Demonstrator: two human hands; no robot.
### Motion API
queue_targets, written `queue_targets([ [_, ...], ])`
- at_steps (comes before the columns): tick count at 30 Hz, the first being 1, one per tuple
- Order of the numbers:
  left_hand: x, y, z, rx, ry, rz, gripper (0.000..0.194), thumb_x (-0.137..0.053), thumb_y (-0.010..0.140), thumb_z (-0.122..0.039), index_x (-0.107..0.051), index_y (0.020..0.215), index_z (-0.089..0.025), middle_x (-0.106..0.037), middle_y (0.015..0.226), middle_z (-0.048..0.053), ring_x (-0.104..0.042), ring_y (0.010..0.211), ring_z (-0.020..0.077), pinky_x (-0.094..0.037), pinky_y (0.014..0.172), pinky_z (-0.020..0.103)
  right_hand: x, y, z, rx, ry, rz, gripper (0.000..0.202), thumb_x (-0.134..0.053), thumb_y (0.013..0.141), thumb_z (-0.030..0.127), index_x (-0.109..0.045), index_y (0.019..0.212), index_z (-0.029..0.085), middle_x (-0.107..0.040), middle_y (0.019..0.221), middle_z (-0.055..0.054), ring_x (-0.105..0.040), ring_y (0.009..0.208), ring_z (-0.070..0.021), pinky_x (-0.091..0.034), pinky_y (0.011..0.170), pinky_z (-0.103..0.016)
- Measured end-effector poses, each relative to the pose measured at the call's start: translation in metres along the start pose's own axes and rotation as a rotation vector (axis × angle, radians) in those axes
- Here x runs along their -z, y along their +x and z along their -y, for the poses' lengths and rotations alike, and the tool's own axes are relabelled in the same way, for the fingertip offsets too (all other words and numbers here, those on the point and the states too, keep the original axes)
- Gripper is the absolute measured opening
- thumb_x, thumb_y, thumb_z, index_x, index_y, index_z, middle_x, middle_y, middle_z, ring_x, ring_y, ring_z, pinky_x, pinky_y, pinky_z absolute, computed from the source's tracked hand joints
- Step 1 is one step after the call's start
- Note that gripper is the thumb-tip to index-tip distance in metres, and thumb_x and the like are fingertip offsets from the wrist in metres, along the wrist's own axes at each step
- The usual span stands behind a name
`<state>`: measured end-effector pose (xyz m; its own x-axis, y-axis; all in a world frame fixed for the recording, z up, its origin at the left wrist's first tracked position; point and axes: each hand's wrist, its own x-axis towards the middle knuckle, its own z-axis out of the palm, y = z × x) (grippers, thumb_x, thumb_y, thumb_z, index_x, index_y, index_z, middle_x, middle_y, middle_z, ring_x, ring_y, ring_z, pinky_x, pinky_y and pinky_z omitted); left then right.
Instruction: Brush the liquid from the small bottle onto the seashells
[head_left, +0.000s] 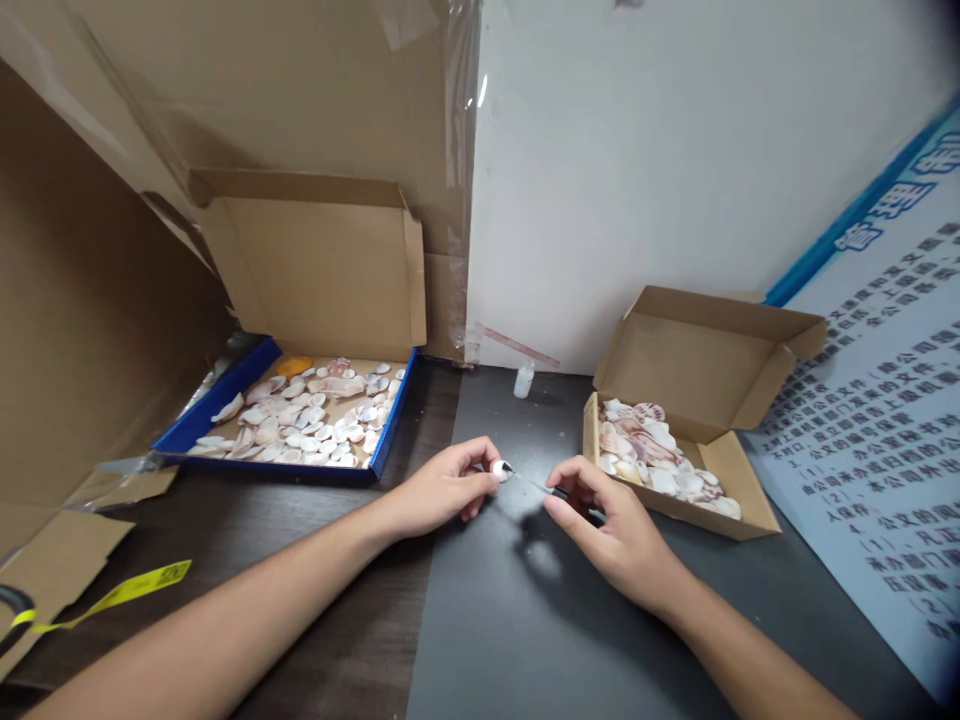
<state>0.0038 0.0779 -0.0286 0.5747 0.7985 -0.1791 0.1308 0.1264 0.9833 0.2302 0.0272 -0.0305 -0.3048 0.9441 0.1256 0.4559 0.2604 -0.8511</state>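
My left hand (pixel 450 490) pinches a small white shell (pixel 498 468) between thumb and fingertips. Facing it, my right hand (pixel 600 515) has its thumb and fingers closed on a thin brush (pixel 534 482) with a dark tip, a pale shaft and a black end at my fingers. The brush's tip points left and meets the shell, where a dark spot shows; whether that is paint or only the tip I cannot tell. Both hands are raised over the dark grey mat (pixel 480 620), and their shadows fall on it.
An open blue-sided box (pixel 379 465) of shells stands at the left; an open brown cardboard box (pixel 694 518) of shells is at the right. A small translucent bottle (pixel 523 380) stands at the back by the white panel (pixel 637 150). A yellow strap (pixel 142 588) lies at lower left.
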Motion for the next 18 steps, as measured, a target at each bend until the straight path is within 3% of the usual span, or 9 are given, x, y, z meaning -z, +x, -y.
queue_targets([
  [5,-0.0005,-0.0005,-0.0012,-0.003,0.008,0.003,0.021,-0.06,0.084,-0.035,-0.049,0.087,-0.017,-0.054,0.072,-0.003,-0.045,0.05,0.0056,-0.035,0.046,0.018,-0.0023,0.0008,-0.0015,-0.041,0.024,-0.048,0.017,-0.057,0.093,0.037,-0.051,0.097,0.021,-0.05,0.07,0.003,-0.049,0.061,-0.0126,-0.039,0.056,-0.024],
  [12,-0.0001,0.0,0.0008,0.0,0.003,-0.002,0.017,-0.058,0.083,-0.031,-0.048,0.087,-0.018,-0.054,0.072,-0.003,-0.045,0.05,0.0063,-0.036,0.046,0.019,-0.0012,-0.0009,-0.0015,0.004,0.091,0.017,0.019,-0.053,0.095,0.039,-0.048,0.1,0.021,-0.05,0.073,0.003,-0.049,0.064,-0.0124,-0.039,0.058,-0.025],
  [18,-0.0006,-0.0008,-0.0011,-0.004,0.015,0.001,0.019,-0.058,0.084,-0.033,-0.048,0.087,-0.017,-0.053,0.072,-0.003,-0.045,0.05,0.0058,-0.035,0.047,0.019,-0.0017,0.0002,-0.0001,-0.038,0.065,-0.052,0.018,-0.057,0.093,0.035,-0.046,0.096,0.021,-0.047,0.073,0.003,-0.047,0.064,-0.0122,-0.038,0.058,-0.025],
])
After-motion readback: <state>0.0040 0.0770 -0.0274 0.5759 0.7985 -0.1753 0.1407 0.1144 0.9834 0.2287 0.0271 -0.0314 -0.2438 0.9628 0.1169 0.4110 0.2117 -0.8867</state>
